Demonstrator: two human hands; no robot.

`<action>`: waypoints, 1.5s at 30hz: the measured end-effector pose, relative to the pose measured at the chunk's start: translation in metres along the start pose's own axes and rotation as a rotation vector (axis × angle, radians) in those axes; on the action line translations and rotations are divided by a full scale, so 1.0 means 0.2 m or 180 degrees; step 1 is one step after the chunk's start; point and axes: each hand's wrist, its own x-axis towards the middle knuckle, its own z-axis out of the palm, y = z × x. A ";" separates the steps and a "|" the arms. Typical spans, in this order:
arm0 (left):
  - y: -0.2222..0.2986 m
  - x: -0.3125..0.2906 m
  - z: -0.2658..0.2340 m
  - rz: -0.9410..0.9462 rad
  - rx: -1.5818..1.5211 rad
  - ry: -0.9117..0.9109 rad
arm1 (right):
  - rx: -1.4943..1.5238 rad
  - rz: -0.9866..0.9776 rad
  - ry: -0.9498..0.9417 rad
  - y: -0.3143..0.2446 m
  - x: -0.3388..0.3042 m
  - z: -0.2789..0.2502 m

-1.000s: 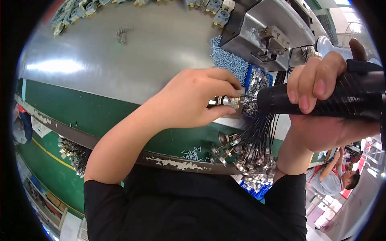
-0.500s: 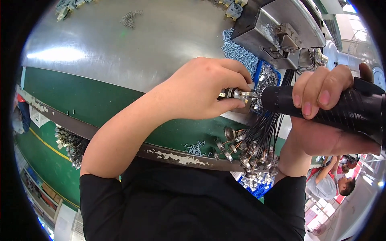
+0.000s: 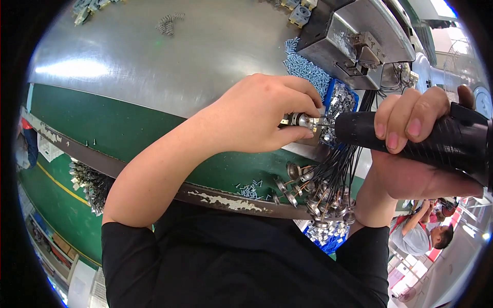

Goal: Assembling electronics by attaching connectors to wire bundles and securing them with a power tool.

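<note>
My right hand (image 3: 413, 120) is wrapped round a black electric screwdriver (image 3: 359, 127), held sideways with its bit pointing left. The bit reaches a small metal part (image 3: 304, 121), round with pale terminals, which my left hand (image 3: 272, 110) pinches between thumb and fingers. Part of that piece is hidden by my fingers. Beneath the screwdriver, a blue tray (image 3: 343, 100) of small metal clips lies close to both hands. A bundle of black wires (image 3: 345, 164) hangs below, ending in round metal pieces (image 3: 318, 197).
Loose screws (image 3: 306, 66) are heaped beside a metal fixture (image 3: 354, 46) at the back right. More screws (image 3: 250, 190) lie on the green mat (image 3: 102, 115) near the worn bench edge (image 3: 226, 201). Springs (image 3: 168, 24) rest farther back. Another person (image 3: 418, 238) is at the right.
Both hands hold nearly still. The screwdriver's tip has shifted very slightly right, and the view has moved a little.
</note>
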 end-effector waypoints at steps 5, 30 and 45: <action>0.00 0.00 0.00 0.0014 0.0016 -0.0015 | -0.0033 -0.0033 0.0064 0.00 -0.01 -0.01; -0.03 -0.01 0.02 0.0134 0.0060 0.0130 | -0.0449 0.0192 -0.0958 -0.06 -0.02 -0.08; -0.03 0.00 0.03 0.0146 0.0012 0.0160 | -0.0707 0.0151 -0.1431 -0.05 0.00 -0.05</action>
